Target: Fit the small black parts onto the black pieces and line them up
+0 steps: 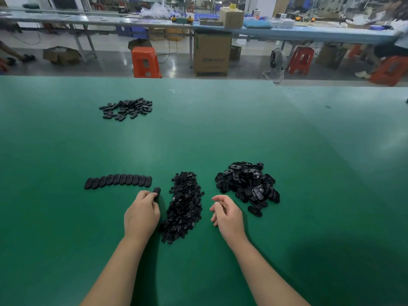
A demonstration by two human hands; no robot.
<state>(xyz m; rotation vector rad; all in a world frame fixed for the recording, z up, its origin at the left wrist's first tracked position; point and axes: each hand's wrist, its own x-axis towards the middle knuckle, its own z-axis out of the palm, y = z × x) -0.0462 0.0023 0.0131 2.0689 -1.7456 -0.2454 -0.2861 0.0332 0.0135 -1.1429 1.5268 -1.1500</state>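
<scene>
A heap of small black parts (184,208) lies between my hands on the green table (220,133). To its right sits a pile of larger oval black pieces (248,184). A neat row of several black pieces (118,181) runs along the left. My left hand (141,214) pinches one black oval piece (156,192) at its fingertips, just below the right end of that row. My right hand (226,214) hovers between the two piles with loosely curled fingers and holds nothing.
Another loose cluster of black pieces (127,108) lies far back on the left. One stray oval piece (255,211) sits by the right pile. Beyond the table's far edge are an orange stool (145,61), a cardboard box (212,53) and a long workbench (287,30).
</scene>
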